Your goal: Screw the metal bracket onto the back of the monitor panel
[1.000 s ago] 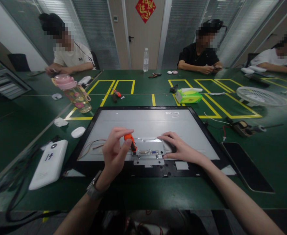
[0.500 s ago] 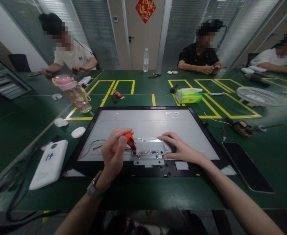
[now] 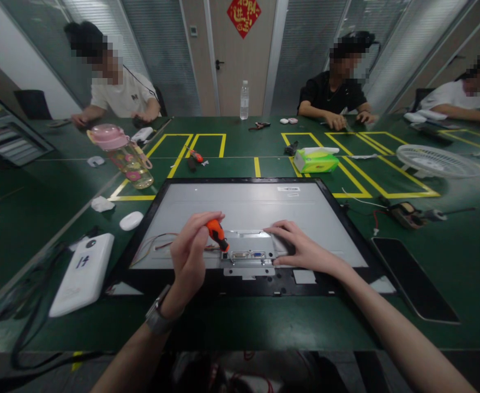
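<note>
A monitor panel (image 3: 240, 204) lies face down in its black frame in front of me. On its near part sits a metal bracket (image 3: 244, 241) with video ports along its front edge. My left hand (image 3: 189, 248) is closed round an orange-and-black screwdriver (image 3: 216, 231), tilted with its lower end at the bracket's left corner; its tip cannot be made out. Thumb and fingers of my right hand (image 3: 299, 245) span the right end of the bracket and grip it. Thin wires (image 3: 154, 243) run out left of the bracket, partly behind my left hand.
A white device (image 3: 82, 275) marked 14 lies to the left, a black phone (image 3: 414, 278) to the right. Beyond stand a pink-lidded bottle (image 3: 121, 155) and a green tissue pack (image 3: 316, 161). A tape measure (image 3: 407, 214) rests at the right. Several people sit across the table.
The screwdriver's handle has shifted and tilted slightly in my left hand. My right hand stays in place. Across the table, the hands of the person in black have moved apart.
</note>
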Tool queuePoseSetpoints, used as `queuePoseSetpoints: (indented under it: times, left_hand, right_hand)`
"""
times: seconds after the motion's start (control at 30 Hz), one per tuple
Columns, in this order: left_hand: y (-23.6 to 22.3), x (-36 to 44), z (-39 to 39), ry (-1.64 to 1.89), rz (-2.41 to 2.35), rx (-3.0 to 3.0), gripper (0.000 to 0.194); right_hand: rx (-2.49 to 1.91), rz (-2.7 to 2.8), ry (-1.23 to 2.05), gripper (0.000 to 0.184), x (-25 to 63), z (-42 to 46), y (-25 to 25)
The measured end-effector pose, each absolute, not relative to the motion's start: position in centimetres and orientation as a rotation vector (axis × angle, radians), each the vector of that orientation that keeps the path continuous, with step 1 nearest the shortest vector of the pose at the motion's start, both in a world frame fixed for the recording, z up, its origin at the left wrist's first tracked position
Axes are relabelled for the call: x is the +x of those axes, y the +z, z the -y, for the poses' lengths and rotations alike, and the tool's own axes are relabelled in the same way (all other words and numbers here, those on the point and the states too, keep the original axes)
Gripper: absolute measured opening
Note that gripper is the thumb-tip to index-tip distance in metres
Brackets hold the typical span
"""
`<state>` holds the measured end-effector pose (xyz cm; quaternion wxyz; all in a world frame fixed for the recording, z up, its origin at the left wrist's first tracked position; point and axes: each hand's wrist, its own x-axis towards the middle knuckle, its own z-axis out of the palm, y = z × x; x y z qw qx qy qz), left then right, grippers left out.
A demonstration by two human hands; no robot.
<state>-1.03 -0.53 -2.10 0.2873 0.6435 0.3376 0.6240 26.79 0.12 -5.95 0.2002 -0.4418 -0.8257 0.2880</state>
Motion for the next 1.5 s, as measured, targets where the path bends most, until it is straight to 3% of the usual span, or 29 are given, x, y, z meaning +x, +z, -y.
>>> queuePoseSetpoints:
  times: [0.27,0.7,0.97,1.17,1.5]
  left_hand:
    - [-1.51,-0.85,0.26,1.756,-0.920,1.882,0.020]
    - [-2.12,-0.68,0.46,1.674,-0.887,1.667,0.030]
    - [-1.86,-0.84,0.30,1.743,-0.929,1.790,0.020]
    - [-1.89,-0.82,0.31,1.712,-0.942,1.756,0.030]
    - [-1.65,-0.76,0.17,1.783,-0.914,1.830,0.018]
  right_hand:
    - [-1.226,2.313,0.780,0.067,26.87,-0.11,-5.93]
    - [-1.235,2.321,0.785,0.068,26.84,-0.08,-6.06]
    - [-1.231,2.314,0.791,0.067,26.74,-0.04,-5.80]
    - [-1.216,2.310,0.802,0.066,26.80,-0.12,-5.86]
    - [-1.205,2.315,0.779,0.068,26.92,-0.17,-6.30]
